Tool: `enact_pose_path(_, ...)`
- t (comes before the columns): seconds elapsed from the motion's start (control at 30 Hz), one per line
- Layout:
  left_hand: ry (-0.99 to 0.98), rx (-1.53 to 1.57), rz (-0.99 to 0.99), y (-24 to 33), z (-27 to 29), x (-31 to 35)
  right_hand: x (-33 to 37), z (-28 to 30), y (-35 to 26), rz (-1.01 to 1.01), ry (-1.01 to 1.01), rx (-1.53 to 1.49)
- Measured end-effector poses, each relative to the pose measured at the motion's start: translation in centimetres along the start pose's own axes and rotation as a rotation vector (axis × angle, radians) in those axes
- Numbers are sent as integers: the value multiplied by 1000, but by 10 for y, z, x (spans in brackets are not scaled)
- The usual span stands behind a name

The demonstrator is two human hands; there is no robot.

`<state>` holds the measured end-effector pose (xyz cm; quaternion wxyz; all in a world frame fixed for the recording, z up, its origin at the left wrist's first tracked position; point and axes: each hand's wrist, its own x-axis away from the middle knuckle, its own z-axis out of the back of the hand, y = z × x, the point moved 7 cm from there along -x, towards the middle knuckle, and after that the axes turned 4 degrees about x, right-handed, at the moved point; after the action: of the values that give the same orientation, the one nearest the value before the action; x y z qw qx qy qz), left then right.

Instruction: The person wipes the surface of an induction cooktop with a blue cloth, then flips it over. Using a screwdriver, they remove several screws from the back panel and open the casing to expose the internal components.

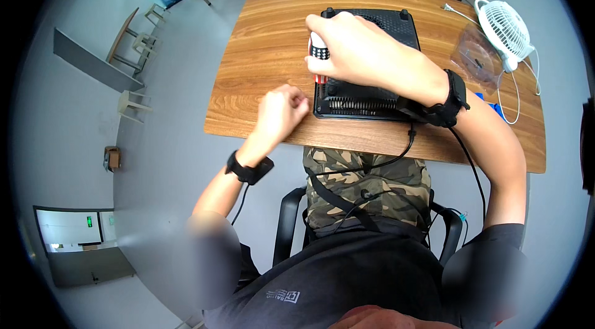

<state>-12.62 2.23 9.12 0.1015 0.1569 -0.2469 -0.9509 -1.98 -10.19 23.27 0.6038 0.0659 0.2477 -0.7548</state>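
A flat black appliance casing (400,31) lies on the wooden table with round feet at its corners, a vented round grille on top and a slotted edge toward me. Over its left side my right hand (362,47) is wrapped round a stubby object with a white, black and red star pattern (320,53). Its lower end is down by the casing's left edge; the hand hides much of it, so I cannot tell its kind. My left hand (282,112) rests on the table just left of the casing's near corner. Its fingers are curled together, and whatever they may hold is hidden.
The table (260,37) has a curved far edge. At its right stand a white fan (505,28) with a cord, a clear plastic bag (476,59) with small dark pieces, and a blue item (496,107) partly behind my right arm. Black cables (378,166) hang from my wrist bands across my lap.
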Motion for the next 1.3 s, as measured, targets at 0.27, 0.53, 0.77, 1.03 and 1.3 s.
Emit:
enact_pose_path(0.27, -173, -207, -16, -52, 10, -30, -7, 60, 28, -144, 74, 69)
enact_pose_path(0.53, -284, -346, -3, -64, -17, -48, 12, 97, 92, -256, 105, 218)
enact_pose_path(0.77, -294, -414, 45, -83, -32, -61, 38, 130, 114, -355, 127, 229)
enact_pose_path(1.03, -294, -415, 69, -85, -30, -59, 62, 157, 106, -355, 182, 302)
enact_pose_path(1.3, -212, -341, 105, -105, -44, -75, 77, 190, 70, -389, 178, 328)
